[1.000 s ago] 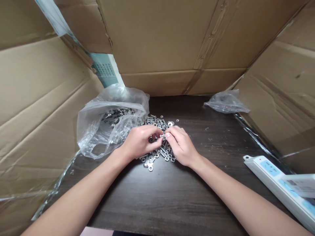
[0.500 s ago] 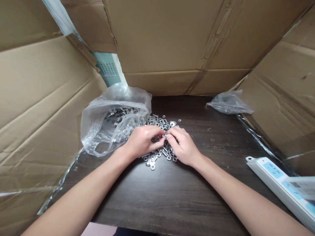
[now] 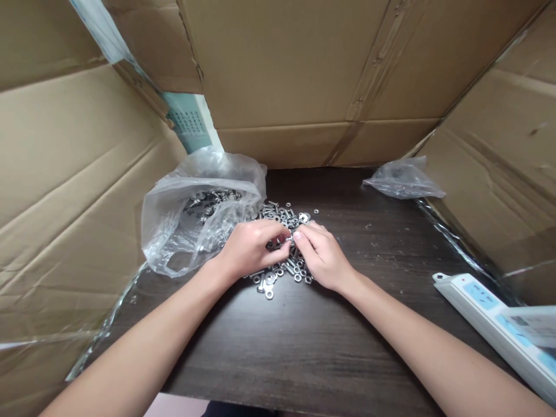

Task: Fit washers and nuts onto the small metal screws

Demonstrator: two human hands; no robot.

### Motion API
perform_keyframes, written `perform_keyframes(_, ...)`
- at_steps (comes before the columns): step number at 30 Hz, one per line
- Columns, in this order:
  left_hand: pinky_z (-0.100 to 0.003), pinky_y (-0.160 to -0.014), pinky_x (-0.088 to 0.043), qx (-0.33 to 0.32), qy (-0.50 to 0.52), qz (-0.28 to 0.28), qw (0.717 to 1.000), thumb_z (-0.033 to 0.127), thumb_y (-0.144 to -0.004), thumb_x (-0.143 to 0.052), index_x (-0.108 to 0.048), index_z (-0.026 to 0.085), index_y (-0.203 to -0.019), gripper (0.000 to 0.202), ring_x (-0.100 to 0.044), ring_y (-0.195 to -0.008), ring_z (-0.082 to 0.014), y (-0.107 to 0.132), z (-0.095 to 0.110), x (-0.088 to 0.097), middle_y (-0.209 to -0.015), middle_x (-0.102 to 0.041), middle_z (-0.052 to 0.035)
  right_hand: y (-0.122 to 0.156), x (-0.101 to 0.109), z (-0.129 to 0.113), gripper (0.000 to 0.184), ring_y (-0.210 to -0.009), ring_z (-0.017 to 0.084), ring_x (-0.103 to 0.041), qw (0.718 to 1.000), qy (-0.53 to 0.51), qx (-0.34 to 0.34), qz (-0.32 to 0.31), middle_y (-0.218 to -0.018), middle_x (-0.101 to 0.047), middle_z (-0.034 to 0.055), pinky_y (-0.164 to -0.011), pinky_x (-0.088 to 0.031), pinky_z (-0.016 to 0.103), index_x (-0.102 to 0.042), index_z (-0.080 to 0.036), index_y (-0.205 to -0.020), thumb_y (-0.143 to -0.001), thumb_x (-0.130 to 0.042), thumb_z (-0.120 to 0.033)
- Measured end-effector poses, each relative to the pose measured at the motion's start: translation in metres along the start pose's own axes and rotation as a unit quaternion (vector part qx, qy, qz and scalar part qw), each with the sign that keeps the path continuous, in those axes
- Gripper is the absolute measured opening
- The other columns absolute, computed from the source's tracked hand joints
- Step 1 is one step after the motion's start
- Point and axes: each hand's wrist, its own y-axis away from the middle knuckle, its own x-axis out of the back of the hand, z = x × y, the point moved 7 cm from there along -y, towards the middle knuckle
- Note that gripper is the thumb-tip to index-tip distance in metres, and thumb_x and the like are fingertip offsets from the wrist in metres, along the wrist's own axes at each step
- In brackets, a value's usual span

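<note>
My left hand (image 3: 254, 246) is closed in a pinch, thumb and forefinger on a small silver bolt (image 3: 289, 238). Meeting it from the other side, my right hand (image 3: 320, 252) pinches at the bolt's end; its fingertips hide whatever small part is there. Both hands hover over a loose pile of bolts, nuts and washers (image 3: 288, 267) on the dark table. Left of my left hand, an open clear plastic bag (image 3: 163, 202) lies on its side with assembled bolts (image 3: 212, 202) inside.
A small clear plastic bag (image 3: 403, 178) lies at the back right. On the right is a white power strip (image 3: 473, 313). Cardboard walls (image 3: 282, 69) enclose the dark wooden table (image 3: 278, 347) at the back and both sides. One stray nut (image 3: 316, 212) sits behind my right hand.
Both hands stay in nearly the same place. My right thumb and fingers have shifted slightly around the bolt's end, covering more of it. The whole view has moved a little.
</note>
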Motion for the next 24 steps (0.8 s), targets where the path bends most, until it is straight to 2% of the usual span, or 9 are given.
perform_keyframes(8,-0.024,-0.063,-0.048,0.009,0.013,0.01,1.0,0.023,-0.088,-0.061,-0.069,0.016,-0.089,0.011,-0.062,-0.067,-0.0123,0.0001,-0.0015,0.0006,-0.074,-0.067,0.0,0.0008,-0.0007,-0.0028,0.027,-0.077,0.02,-0.047,1.0,-0.006,0.022,-0.001,-0.077,-0.056,0.0035,-0.074,-0.036,0.035,-0.045,-0.021,-0.077,-0.103,-0.037,-0.027)
perform_keyframes(17,-0.024,-0.062,-0.046,-0.005,0.004,-0.006,1.0,0.022,-0.089,-0.058,-0.066,0.016,-0.087,0.01,-0.06,-0.065,-0.0122,-0.0015,0.0044,-0.001,-0.073,-0.065,0.0004,-0.0001,-0.0016,0.0004,0.035,-0.067,0.017,-0.043,1.0,-0.002,0.012,0.008,-0.066,-0.048,0.001,-0.07,-0.034,0.034,-0.034,-0.021,-0.068,-0.102,-0.036,-0.027)
perform_keyframes(24,-0.023,-0.062,-0.046,0.008,0.009,-0.017,1.0,0.021,-0.088,-0.056,-0.064,0.016,-0.089,0.01,-0.059,-0.065,-0.0118,-0.0012,0.002,-0.0013,-0.074,-0.065,-0.0001,0.0,0.0007,-0.0033,0.031,-0.071,0.018,-0.046,1.0,-0.013,0.017,0.013,-0.072,-0.052,0.0024,-0.07,-0.036,0.034,-0.039,-0.021,-0.072,-0.102,-0.037,-0.027)
